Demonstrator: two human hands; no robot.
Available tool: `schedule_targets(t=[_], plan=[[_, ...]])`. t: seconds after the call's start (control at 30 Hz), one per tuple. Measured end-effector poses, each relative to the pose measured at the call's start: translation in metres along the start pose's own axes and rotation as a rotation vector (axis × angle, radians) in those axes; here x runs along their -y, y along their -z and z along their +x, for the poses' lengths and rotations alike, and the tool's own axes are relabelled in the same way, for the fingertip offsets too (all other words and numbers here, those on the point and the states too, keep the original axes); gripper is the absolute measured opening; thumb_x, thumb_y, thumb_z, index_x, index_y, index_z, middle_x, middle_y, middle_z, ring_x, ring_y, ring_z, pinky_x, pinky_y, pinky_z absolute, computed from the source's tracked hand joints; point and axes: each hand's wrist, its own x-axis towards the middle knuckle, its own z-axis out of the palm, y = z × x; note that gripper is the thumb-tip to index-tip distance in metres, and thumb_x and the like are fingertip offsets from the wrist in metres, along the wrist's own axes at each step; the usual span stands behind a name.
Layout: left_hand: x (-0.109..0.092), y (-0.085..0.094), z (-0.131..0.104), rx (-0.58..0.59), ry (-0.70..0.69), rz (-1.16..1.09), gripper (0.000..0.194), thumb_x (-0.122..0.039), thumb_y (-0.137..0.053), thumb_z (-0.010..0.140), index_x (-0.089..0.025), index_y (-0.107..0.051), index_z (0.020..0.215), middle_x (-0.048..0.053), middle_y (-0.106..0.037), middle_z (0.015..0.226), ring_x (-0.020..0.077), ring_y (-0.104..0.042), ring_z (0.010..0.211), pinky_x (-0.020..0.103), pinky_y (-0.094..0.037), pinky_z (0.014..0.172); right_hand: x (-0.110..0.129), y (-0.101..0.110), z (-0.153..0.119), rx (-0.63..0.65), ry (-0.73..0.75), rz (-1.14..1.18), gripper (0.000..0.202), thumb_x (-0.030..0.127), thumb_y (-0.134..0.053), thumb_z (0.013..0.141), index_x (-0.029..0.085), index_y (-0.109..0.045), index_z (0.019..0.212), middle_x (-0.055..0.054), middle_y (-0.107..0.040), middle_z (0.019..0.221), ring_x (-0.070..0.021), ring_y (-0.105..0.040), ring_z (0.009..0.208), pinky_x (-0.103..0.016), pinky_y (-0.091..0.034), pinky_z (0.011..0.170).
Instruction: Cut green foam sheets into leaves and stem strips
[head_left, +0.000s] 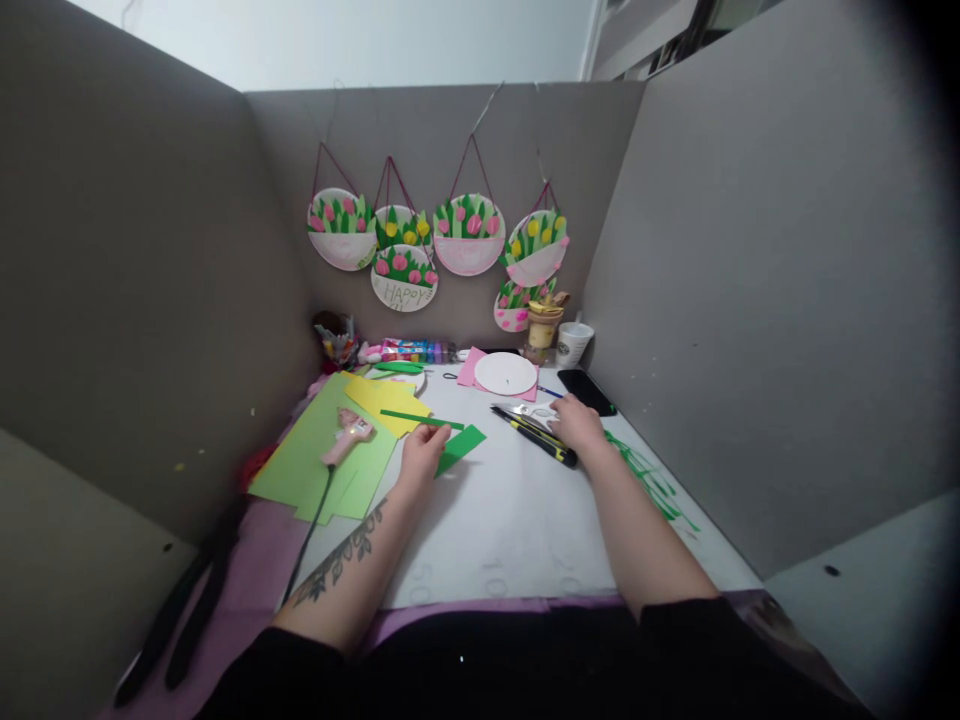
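Note:
My left hand [424, 452] is closed, pinching green paper. A narrow dark green strip [411, 416] and a wider green paper piece [466, 446] stick out from its fingers. On the right, my right hand [579, 424] reaches over the table with its fingers bent at the handles of the scissors [517, 407]. The scissors' blades point left. Just in front of them lies a black and yellow utility knife [551, 446], close under the right hand. Past the fingers shows the end of a blue pen or pencil [550, 392].
Light green sheets [292, 475] and yellow paper [386, 402] lie left, with a pink glue gun [351, 438] on top. A white paper disc [505, 374] sits on pink paper behind. Green scraps [652, 480] and a black phone [581, 388] are right. Flower plates [469, 255] hang behind.

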Motion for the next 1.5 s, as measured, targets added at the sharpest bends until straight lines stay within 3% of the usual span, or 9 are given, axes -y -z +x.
schedule_targets(t=[0.1,0.2,0.3,0.37,0.53,0.67,0.87,1.03,1.5], plan=[[-0.002,0.000,0.000,-0.010,-0.018,-0.032,0.029,-0.044,-0.068,0.069,-0.017,-0.057,0.066,-0.003,-0.050,0.055,0.0091,-0.041,0.051,0.023,-0.031,0.052,0.012,0.002,-0.002,-0.287,-0.069,0.292,0.035,0.022,-0.058,0.075,0.013,-0.066,0.108,-0.018,-0.057,0.115,-0.0270,-0.056,0.104,-0.038,-0.042,0.091],[-0.005,-0.001,-0.002,-0.015,-0.031,-0.040,0.030,-0.045,-0.067,0.071,-0.016,-0.059,0.067,-0.002,-0.052,0.057,0.0096,-0.043,0.052,0.023,-0.032,0.052,0.035,0.001,-0.005,-0.450,-0.155,0.905,0.039,0.037,-0.058,0.077,0.014,-0.062,0.108,-0.014,-0.059,0.105,-0.0245,-0.058,0.095,-0.038,-0.049,0.084],[-0.008,-0.003,-0.003,-0.014,-0.035,-0.060,0.031,-0.047,-0.067,0.070,-0.017,-0.059,0.067,-0.002,-0.053,0.057,0.0098,-0.044,0.052,0.024,-0.032,0.052,0.064,-0.003,-0.017,-0.196,-0.148,1.520,0.040,0.049,-0.062,0.073,0.019,-0.060,0.100,-0.006,-0.060,0.082,-0.0203,-0.060,0.076,-0.037,-0.053,0.072],[-0.008,-0.003,-0.003,-0.024,-0.035,-0.078,0.032,-0.047,-0.067,0.070,-0.017,-0.057,0.066,-0.002,-0.052,0.056,0.0095,-0.043,0.052,0.024,-0.032,0.052,0.082,-0.007,-0.028,0.045,-0.103,1.688,0.041,0.052,-0.068,0.069,0.021,-0.059,0.094,-0.004,-0.060,0.077,-0.0183,-0.059,0.070,-0.033,-0.052,0.063],[-0.014,0.000,-0.002,-0.067,-0.040,-0.196,0.031,-0.043,-0.067,0.070,-0.017,-0.051,0.066,-0.004,-0.048,0.055,0.0077,-0.041,0.050,0.022,-0.030,0.050,0.105,-0.007,-0.057,0.458,0.091,1.481,0.055,0.071,-0.058,0.071,0.017,-0.059,0.084,-0.004,-0.058,0.067,-0.0124,-0.051,0.051,-0.023,-0.037,0.042],[-0.022,0.005,-0.003,-0.131,-0.110,-0.215,0.030,-0.041,-0.064,0.074,-0.018,-0.047,0.063,-0.005,-0.047,0.053,0.0077,-0.041,0.050,0.022,-0.032,0.050,0.117,0.002,-0.073,0.644,0.221,1.214,0.040,0.053,-0.063,0.072,0.016,-0.058,0.085,-0.003,-0.061,0.069,-0.0142,-0.058,0.057,-0.024,-0.046,0.050],[-0.028,0.008,-0.007,-0.198,-0.170,-0.170,0.025,-0.033,-0.061,0.076,-0.018,-0.046,0.061,-0.005,-0.046,0.052,0.0084,-0.042,0.051,0.022,-0.035,0.053,0.130,0.004,-0.081,0.671,0.285,1.032,0.013,0.022,-0.060,0.068,0.016,-0.059,0.080,0.000,-0.061,0.070,-0.0135,-0.061,0.060,-0.026,-0.049,0.059],[-0.036,0.010,-0.011,-0.255,-0.233,-0.115,0.024,-0.033,-0.060,0.077,-0.018,-0.049,0.063,-0.004,-0.047,0.055,0.0087,-0.043,0.052,0.022,-0.037,0.054,0.130,0.004,-0.083,0.683,0.270,1.065,0.015,0.025,-0.058,0.071,0.016,-0.058,0.083,-0.001,-0.062,0.070,-0.0143,-0.062,0.062,-0.027,-0.050,0.061],[-0.030,0.010,-0.011,-0.185,-0.232,-0.020,0.024,-0.036,-0.062,0.077,-0.017,-0.052,0.065,-0.003,-0.052,0.057,0.0110,-0.049,0.054,0.024,-0.040,0.056,0.134,0.007,-0.084,0.701,0.316,1.005,0.012,0.019,-0.056,0.068,0.017,-0.059,0.080,0.000,-0.062,0.070,-0.0136,-0.060,0.065,-0.026,-0.049,0.064]])
